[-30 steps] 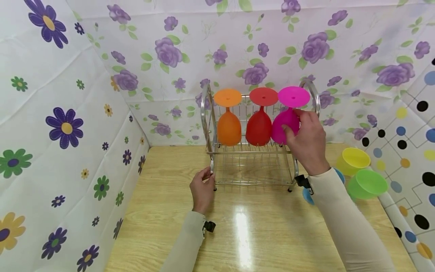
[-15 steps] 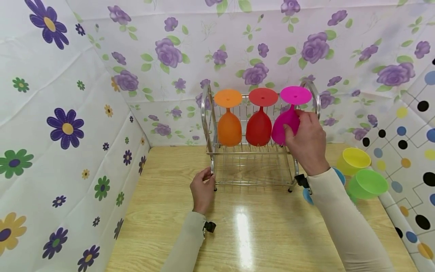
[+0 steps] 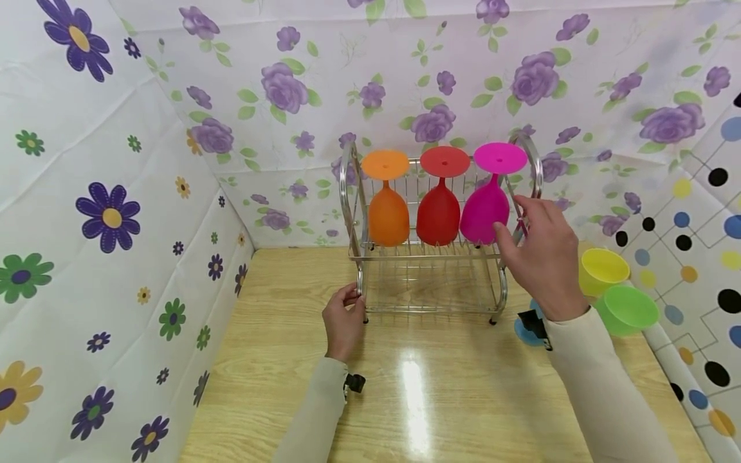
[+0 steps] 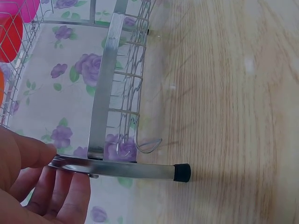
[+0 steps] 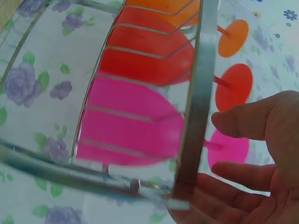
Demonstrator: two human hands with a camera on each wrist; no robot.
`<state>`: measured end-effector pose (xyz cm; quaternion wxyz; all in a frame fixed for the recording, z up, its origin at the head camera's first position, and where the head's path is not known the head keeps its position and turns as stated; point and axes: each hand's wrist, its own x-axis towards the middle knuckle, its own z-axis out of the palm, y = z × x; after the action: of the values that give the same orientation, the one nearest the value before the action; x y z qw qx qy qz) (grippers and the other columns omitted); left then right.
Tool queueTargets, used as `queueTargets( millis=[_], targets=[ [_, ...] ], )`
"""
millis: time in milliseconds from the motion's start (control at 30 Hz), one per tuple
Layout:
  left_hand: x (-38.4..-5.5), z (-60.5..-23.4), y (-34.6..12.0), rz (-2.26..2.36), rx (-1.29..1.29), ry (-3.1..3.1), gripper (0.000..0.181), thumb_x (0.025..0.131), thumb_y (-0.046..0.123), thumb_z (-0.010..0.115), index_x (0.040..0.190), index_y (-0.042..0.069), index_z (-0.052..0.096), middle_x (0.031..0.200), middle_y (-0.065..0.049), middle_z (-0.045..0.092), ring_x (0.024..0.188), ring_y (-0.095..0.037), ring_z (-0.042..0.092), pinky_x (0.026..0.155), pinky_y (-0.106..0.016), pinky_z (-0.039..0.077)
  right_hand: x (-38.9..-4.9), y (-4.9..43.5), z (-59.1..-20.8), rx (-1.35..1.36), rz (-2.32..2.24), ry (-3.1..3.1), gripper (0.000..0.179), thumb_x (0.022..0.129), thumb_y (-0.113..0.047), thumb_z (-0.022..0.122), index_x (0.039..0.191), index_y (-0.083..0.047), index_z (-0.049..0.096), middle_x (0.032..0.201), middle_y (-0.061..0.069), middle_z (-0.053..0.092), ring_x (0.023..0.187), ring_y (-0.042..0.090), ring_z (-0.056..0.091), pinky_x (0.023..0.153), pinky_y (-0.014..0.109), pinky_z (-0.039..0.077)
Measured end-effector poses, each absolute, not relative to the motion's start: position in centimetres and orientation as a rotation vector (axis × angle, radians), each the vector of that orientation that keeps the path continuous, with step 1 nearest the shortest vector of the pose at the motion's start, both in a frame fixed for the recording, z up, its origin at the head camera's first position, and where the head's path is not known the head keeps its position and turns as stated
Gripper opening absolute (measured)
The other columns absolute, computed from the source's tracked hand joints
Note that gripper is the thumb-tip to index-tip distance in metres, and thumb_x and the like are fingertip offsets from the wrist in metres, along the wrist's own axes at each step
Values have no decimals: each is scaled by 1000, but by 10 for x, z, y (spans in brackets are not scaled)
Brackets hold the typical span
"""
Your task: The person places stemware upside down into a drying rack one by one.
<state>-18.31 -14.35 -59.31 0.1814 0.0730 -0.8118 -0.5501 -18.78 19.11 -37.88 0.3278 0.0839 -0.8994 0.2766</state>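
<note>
Three plastic goblets stand upside down in a row on the upper tier of a metal wire dish rack [image 3: 425, 258]: orange [image 3: 388, 215], red [image 3: 438, 215] and pink [image 3: 485, 209]. My left hand [image 3: 344, 321] grips the rack's lower left leg; in the left wrist view, thumb and fingers pinch the metal tube [image 4: 126, 169]. My right hand [image 3: 544, 254] is beside the pink goblet at the rack's right side, thumb and fingers spread, holding nothing. In the right wrist view the right hand [image 5: 261, 154] is behind the side frame, near the pink goblet's base [image 5: 229, 151].
On the wooden table [image 3: 463, 399] at right are a yellow cup [image 3: 602, 273] and a green cup [image 3: 628, 312]. A blue item [image 3: 528, 331] is partly hidden behind the right wrist. The rack's lower tier holds no goblets. Patterned cloth walls [image 3: 289, 148] enclose the back and sides.
My right hand has let go of the pink goblet and moved right and slightly down from it. The goblet stays on the rack. My left hand keeps its grip on the leg.
</note>
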Motion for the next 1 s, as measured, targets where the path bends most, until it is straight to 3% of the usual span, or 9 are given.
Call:
queueTargets(
  millis=[367, 600, 767, 1000],
  targets=[
    [-183, -594, -141, -1542, 246, -2311, 29, 97, 4, 74, 126, 10, 75, 106, -6, 75, 100, -21, 74, 83, -37, 67, -146, 235, -400, 114, 677, -2371, 57, 91, -20, 83, 139, 4, 64, 127, 30, 66, 97, 45, 63, 73, 63, 52],
    [-182, -595, -140, -1552, 244, -2304, 27, 98, 5, 74, 125, 9, 75, 107, -6, 73, 101, -22, 73, 85, -37, 67, -129, 256, -416, -9, 719, -2472, 63, 92, -23, 82, 144, 5, 60, 133, 34, 63, 118, 53, 58, 92, 73, 49],
    [-182, -596, -140, -1548, 231, -2291, 28, 98, 4, 74, 125, 9, 75, 107, -7, 73, 101, -23, 73, 86, -39, 67, -123, 266, -426, -75, 737, -2525, 65, 94, -26, 79, 147, 6, 57, 135, 35, 62, 123, 53, 56, 96, 73, 47],
    [-182, -599, -140, -1549, 213, -2285, 27, 97, 4, 75, 124, 9, 75, 107, -7, 73, 101, -23, 73, 86, -39, 67, -112, 273, -446, -169, 836, -2502, 68, 94, -27, 80, 148, 5, 56, 138, 32, 61, 113, 50, 59, 90, 66, 50]
  ],
)
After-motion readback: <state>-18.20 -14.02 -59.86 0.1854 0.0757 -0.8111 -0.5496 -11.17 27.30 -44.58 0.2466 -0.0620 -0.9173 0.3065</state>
